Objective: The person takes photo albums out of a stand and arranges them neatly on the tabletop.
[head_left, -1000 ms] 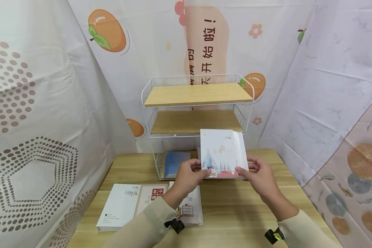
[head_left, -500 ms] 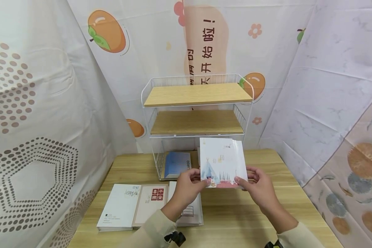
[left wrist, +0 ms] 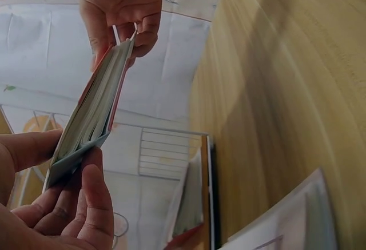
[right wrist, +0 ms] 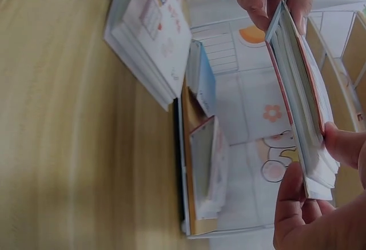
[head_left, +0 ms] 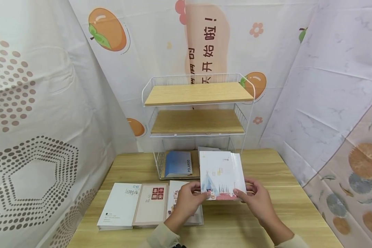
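A white photo album (head_left: 220, 172) with a blue tent and pink drawing on its cover is held up in front of the shelf rack, tilted. My left hand (head_left: 188, 203) pinches its lower left edge, thumb on the cover and fingers beneath. On the right side, my right hand (head_left: 258, 201) grips it the same way. Both wrist views show the album's page edges (left wrist: 97, 98) between the two hands. On the rack's bottom tier lies a blue album (head_left: 178, 162) marked POLAROID. Beside it, another album (right wrist: 207, 167) is mostly hidden by the held one in the head view.
The white wire rack has two wooden upper shelves (head_left: 198, 93). Front left on the wooden table (head_left: 232, 227) lie a white album (head_left: 121, 205), a beige album (head_left: 150, 210) with red squares, and another white album (head_left: 174, 189), partly behind my left forearm. Patterned curtains surround the table.
Both hands have lowered the held album towards me, away from the rack's middle shelf. More of the bottom tier and the blue album now shows. The grip on the album stays the same.
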Demonstrator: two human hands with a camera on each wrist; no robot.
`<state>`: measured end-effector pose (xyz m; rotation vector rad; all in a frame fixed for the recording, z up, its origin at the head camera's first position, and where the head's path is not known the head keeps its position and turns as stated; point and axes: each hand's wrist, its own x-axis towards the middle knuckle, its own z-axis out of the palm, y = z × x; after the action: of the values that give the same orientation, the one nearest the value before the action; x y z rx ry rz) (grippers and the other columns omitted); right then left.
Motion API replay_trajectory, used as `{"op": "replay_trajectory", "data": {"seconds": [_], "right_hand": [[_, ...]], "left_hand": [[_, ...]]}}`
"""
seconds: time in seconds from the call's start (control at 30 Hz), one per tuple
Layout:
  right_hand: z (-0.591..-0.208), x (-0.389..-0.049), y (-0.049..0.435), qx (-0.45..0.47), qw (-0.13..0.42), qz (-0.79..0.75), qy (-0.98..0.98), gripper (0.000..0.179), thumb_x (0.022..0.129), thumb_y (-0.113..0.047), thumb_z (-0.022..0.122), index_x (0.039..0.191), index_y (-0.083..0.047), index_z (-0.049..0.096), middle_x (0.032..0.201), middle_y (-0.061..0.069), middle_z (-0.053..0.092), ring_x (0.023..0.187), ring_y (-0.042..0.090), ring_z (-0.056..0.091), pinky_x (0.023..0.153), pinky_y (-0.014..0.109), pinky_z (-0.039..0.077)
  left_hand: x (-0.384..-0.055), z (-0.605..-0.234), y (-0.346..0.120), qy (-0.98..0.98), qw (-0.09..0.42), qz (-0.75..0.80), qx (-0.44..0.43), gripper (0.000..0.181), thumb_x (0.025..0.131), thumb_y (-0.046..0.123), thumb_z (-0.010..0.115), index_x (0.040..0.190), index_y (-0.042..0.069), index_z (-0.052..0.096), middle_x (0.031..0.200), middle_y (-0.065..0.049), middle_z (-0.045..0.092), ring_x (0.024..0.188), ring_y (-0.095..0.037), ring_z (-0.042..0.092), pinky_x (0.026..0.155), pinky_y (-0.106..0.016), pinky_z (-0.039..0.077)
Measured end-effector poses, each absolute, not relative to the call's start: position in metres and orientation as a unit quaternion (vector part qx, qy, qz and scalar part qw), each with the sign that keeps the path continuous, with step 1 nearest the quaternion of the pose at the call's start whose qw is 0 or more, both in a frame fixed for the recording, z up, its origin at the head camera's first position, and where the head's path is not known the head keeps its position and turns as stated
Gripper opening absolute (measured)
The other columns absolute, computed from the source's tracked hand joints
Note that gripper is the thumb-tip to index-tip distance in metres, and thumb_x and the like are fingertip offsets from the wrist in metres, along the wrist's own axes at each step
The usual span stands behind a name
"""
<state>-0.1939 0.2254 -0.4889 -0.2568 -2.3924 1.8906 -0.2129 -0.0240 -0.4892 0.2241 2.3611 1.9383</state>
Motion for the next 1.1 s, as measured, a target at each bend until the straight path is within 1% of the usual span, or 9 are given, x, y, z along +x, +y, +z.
{"op": "replay_trajectory", "data": {"seconds": [0.1, 0.3, 0.53, 0.77, 0.83, 0.9, 0.97, 1.07, 1.1], "right_hand": [[-0.496, -0.192, 0.224, -0.092, 0.034, 0.618, -0.780, 0.072, 0.071, -0.031, 0.083, 0.130, -0.008, 0.048, 0.110, 0.018, 0.063, 0.084, 0.022, 0.068, 0.067, 0.033, 0.057], [-0.512, -0.187, 0.223, -0.108, 0.027, 0.619, -0.778, 0.071, 0.071, -0.029, 0.084, 0.130, -0.006, 0.050, 0.110, 0.019, 0.058, 0.081, 0.022, 0.068, 0.065, 0.032, 0.057], [-0.535, -0.183, 0.221, -0.124, 0.026, 0.607, -0.784, 0.070, 0.071, -0.026, 0.084, 0.130, -0.007, 0.052, 0.107, 0.019, 0.058, 0.079, 0.020, 0.067, 0.063, 0.030, 0.057], [-0.558, -0.178, 0.218, -0.138, 0.029, 0.578, -0.804, 0.069, 0.071, -0.028, 0.084, 0.128, -0.006, 0.054, 0.100, 0.016, 0.061, 0.076, 0.016, 0.066, 0.060, 0.029, 0.055], [-0.564, -0.177, 0.218, -0.141, 0.034, 0.562, -0.814, 0.068, 0.070, -0.028, 0.085, 0.127, -0.005, 0.055, 0.098, 0.015, 0.062, 0.075, 0.014, 0.065, 0.058, 0.026, 0.054], [-0.569, -0.176, 0.218, -0.144, 0.040, 0.547, -0.824, 0.068, 0.069, -0.029, 0.085, 0.126, -0.005, 0.057, 0.096, 0.014, 0.064, 0.074, 0.012, 0.064, 0.057, 0.024, 0.052], [-0.573, -0.176, 0.217, -0.143, 0.044, 0.541, -0.828, 0.067, 0.069, -0.029, 0.085, 0.124, -0.002, 0.058, 0.095, 0.014, 0.065, 0.073, 0.012, 0.065, 0.056, 0.023, 0.051], [-0.580, -0.176, 0.216, -0.141, 0.042, 0.538, -0.830, 0.066, 0.070, -0.028, 0.085, 0.124, 0.000, 0.058, 0.094, 0.013, 0.066, 0.073, 0.012, 0.064, 0.057, 0.022, 0.051], [-0.582, -0.176, 0.215, -0.142, 0.040, 0.538, -0.830, 0.066, 0.070, -0.028, 0.084, 0.124, 0.000, 0.058, 0.094, 0.012, 0.066, 0.074, 0.012, 0.064, 0.058, 0.022, 0.051]], "left_hand": [[-0.211, -0.499, -0.024, 0.760, 0.043, 0.645, 0.070, 0.033, 0.075, 0.026, 0.080, 0.101, 0.009, 0.068, 0.092, -0.003, 0.069, 0.076, -0.013, 0.068, 0.062, -0.026, 0.056], [-0.207, -0.519, -0.025, 0.744, 0.053, 0.664, 0.051, 0.033, 0.073, 0.021, 0.081, 0.099, 0.006, 0.069, 0.090, -0.005, 0.070, 0.071, -0.015, 0.068, 0.058, -0.034, 0.057], [-0.203, -0.541, -0.023, 0.777, 0.045, 0.627, 0.029, 0.033, 0.071, 0.027, 0.083, 0.095, 0.010, 0.069, 0.088, 0.001, 0.070, 0.076, -0.010, 0.066, 0.067, -0.021, 0.054], [-0.198, -0.558, -0.022, 0.802, 0.022, 0.597, 0.012, 0.035, 0.068, 0.028, 0.085, 0.094, 0.010, 0.068, 0.086, 0.002, 0.069, 0.074, -0.008, 0.064, 0.066, -0.021, 0.053], [-0.195, -0.562, -0.021, 0.823, 0.014, 0.569, 0.008, 0.034, 0.068, 0.031, 0.085, 0.093, 0.014, 0.069, 0.084, 0.006, 0.068, 0.073, -0.006, 0.062, 0.066, -0.023, 0.052], [-0.194, -0.566, -0.019, 0.853, -0.005, 0.521, 0.007, 0.032, 0.067, 0.037, 0.084, 0.089, 0.019, 0.069, 0.080, 0.011, 0.067, 0.072, -0.003, 0.059, 0.076, -0.026, 0.046], [-0.193, -0.569, -0.018, 0.884, -0.028, 0.466, 0.002, 0.030, 0.065, 0.044, 0.084, 0.084, 0.026, 0.069, 0.076, 0.017, 0.064, 0.071, -0.001, 0.056, 0.082, -0.034, 0.038], [-0.193, -0.575, -0.018, 0.917, -0.066, 0.393, -0.001, 0.028, 0.061, 0.050, 0.083, 0.078, 0.032, 0.068, 0.069, 0.022, 0.061, 0.069, -0.001, 0.051, 0.081, -0.039, 0.030], [-0.193, -0.577, -0.018, 0.923, -0.073, 0.377, -0.001, 0.028, 0.061, 0.051, 0.083, 0.076, 0.033, 0.068, 0.068, 0.023, 0.060, 0.069, -0.002, 0.050, 0.080, -0.040, 0.030]]}}
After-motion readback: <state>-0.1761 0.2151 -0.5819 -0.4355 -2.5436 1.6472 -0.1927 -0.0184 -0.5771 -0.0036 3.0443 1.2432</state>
